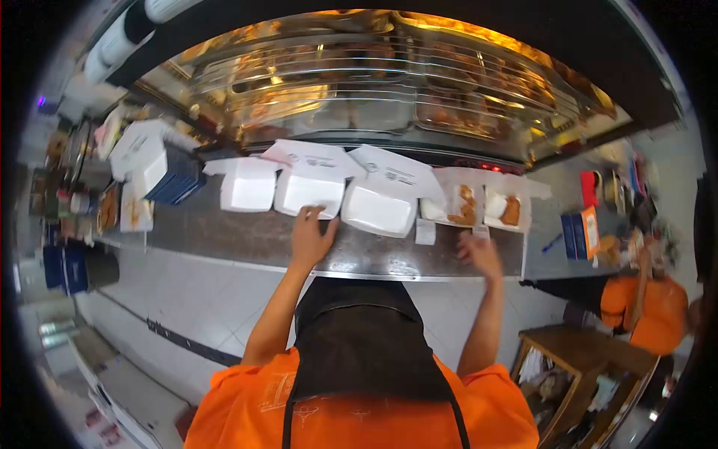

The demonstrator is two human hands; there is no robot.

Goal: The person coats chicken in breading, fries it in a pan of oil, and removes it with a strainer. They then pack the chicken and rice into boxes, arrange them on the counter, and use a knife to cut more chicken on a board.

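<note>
On the metal counter (247, 243) stand three white open boxes with nothing inside: a left box (247, 188), a middle box (307, 196) and a right box (379, 209). My left hand (313, 236) rests at the front edge of the middle box, fingers apart. Farther right, one box holds brown fried pieces (464, 208) and something white; another holds a brown piece (511, 210) and a white portion (494, 203). My right hand (481, 253) is in front of these, by a small paper slip (480, 233), its fingers blurred. A second slip (425, 232) lies beside the right box.
A lit glass display case (351, 82) with wire racks spans the back. Stacked boxes (176, 176) stand at the left. At the right are a blue and orange box (581, 233) and another person in orange (647, 307). A wooden shelf (587, 348) stands below right.
</note>
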